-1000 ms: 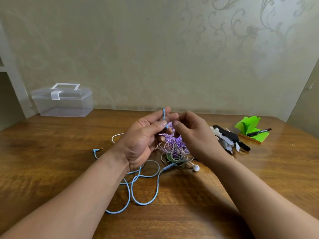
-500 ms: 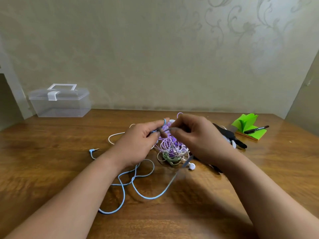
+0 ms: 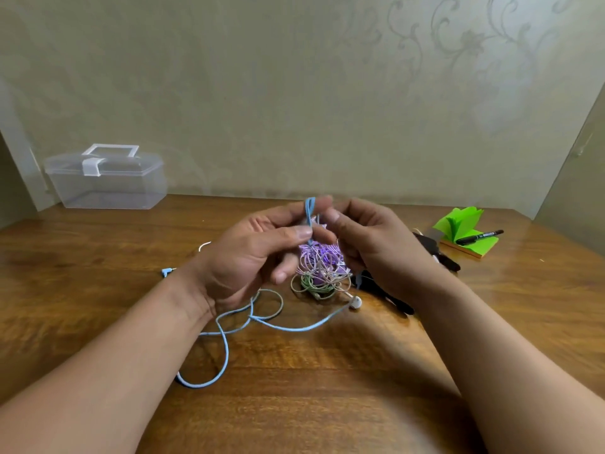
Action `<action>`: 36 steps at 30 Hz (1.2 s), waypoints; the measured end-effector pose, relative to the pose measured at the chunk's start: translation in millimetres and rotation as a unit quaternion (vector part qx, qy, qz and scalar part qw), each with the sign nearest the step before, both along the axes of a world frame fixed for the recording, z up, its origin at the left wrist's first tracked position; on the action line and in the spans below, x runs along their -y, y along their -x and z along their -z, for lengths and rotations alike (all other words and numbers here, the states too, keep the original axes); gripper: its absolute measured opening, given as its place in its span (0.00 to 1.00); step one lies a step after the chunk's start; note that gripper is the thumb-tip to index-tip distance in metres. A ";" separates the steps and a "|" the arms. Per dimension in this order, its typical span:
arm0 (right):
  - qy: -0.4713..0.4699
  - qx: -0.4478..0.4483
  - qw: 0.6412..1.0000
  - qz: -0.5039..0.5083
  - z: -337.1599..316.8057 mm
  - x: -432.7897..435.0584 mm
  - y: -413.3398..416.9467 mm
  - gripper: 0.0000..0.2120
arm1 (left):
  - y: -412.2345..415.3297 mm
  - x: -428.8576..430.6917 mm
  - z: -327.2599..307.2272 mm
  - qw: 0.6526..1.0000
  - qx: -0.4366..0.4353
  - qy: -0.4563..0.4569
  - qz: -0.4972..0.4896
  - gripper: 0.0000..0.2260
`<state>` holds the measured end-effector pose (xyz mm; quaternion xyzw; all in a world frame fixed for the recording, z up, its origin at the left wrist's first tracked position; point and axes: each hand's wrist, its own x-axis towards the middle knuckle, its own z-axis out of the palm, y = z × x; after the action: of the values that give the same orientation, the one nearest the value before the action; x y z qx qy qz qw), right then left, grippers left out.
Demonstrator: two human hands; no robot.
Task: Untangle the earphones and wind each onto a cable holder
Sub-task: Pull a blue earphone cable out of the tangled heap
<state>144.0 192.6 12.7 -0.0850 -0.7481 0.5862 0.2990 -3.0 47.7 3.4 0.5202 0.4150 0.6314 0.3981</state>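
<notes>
**Blue cable (image 3: 226,350) pinched over the tangle (image 3: 322,268)**

Pinching thin rubbery cable between fingers (image 3: 293,231) of left hand (image 3: 248,257), narrow loop upright. Right hand (image 3: 371,244) curled beside it; grip unclear. Knotted purple-and-white tangle heaped on glossy wooden desk (image 3: 98,306) beneath. Raised higher than half a second earlier.

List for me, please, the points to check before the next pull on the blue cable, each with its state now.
1. Left hand pinches the blue cable: ok, it holds a raised loop.
2. Right hand grips a cable: cannot tell; its fingers curl beside the loop.
3. Blue cable free of the tangle: not ok, it runs into it near the white earbud.
4. Blue plug lies loose on the table: ok.
5. Holder within reach: cannot tell; the dark things behind the right hand are half hidden.
</notes>
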 end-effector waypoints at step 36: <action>0.058 0.017 0.998 -0.030 4.7 13.1 10.4 0.09 | -2.4 -2.8 -0.3 0.998 -0.038 -0.002 -0.048 0.18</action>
<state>133.6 179.4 8.0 -0.0895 -0.7198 0.6362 0.2631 -0.6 50.5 3.7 0.5240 0.4530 0.6305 0.3503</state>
